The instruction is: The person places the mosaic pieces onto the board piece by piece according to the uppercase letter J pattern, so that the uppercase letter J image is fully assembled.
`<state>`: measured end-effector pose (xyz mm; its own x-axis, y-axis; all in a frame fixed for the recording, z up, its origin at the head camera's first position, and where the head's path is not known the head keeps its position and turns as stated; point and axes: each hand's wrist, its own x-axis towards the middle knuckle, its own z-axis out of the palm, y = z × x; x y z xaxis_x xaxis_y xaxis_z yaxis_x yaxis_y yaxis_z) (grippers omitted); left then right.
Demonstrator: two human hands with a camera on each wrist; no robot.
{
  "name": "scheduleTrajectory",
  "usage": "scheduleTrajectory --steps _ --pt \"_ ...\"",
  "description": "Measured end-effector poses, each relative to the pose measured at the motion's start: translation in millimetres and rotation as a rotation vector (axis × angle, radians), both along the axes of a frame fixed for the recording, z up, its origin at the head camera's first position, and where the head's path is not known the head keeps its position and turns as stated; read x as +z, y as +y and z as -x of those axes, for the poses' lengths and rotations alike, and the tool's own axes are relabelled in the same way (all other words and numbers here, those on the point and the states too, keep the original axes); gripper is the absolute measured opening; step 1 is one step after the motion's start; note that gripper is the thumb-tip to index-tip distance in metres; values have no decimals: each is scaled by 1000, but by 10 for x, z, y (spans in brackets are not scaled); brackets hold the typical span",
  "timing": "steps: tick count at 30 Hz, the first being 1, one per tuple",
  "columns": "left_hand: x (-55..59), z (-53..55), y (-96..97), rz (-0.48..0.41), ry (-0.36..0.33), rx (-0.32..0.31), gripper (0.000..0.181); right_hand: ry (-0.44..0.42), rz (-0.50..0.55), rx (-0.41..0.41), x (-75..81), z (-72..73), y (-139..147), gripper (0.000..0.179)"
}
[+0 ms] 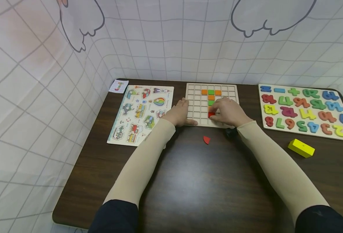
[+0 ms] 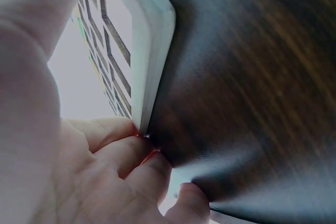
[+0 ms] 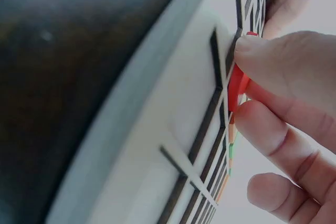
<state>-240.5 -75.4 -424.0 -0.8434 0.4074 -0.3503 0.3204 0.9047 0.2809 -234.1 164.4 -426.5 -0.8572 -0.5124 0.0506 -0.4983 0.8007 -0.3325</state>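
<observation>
A light wooden grid board (image 1: 194,106) lies flat near the back of the table. Orange, green and red square tiles fill some of its cells in a T-like pattern. My left hand (image 1: 178,114) rests against the board's left edge, its thumb along the front-left corner. In the left wrist view the fingertips (image 2: 137,128) touch the board's side. My right hand (image 1: 228,111) pinches a red square tile (image 3: 236,90) between thumb and fingers, at a cell near the board's front edge. That hand covers part of the right side of the grid.
A red wedge-shaped piece (image 1: 206,139) lies in front of the board. To the left are a picture puzzle board (image 1: 121,111) and a card (image 1: 119,86) with a colored T-like figure. To the right are a number puzzle board (image 1: 279,111) and a yellow block (image 1: 301,148).
</observation>
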Motion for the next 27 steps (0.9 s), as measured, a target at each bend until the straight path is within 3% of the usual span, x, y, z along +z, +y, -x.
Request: scheduleTrajectory --steps 15,27 --pt "24 -21 -9 -17 -9 10 114 42 13 10 -46 -7 -4 17" --pt "13 2 0 2 -16 3 115 2 32 -13 -32 -29 -1 16"
